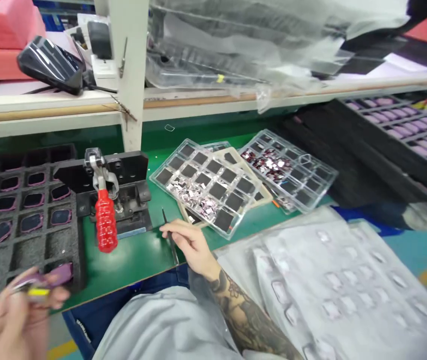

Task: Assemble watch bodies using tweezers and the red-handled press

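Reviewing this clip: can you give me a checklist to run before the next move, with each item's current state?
1. Left hand has hold of the yellow-and-purple piece: ok.
2. That piece is undamaged: cannot tell, too blurred.
3. Right hand has hold of the thin dark tool: ok.
4. Red handle is apart from both hands: ok.
5. Clear tray doesn't overlap other trays: not ok, it lies over the beige tray.

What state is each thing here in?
Left hand: closed on a purple part, blurred.
Right hand: closed on a thin dark tool.
Foam tray: partly filled.
Red clamp handle: untouched, pointing toward the person.
Upper clear tray: overlapping a beige tray, holding small loose pieces.
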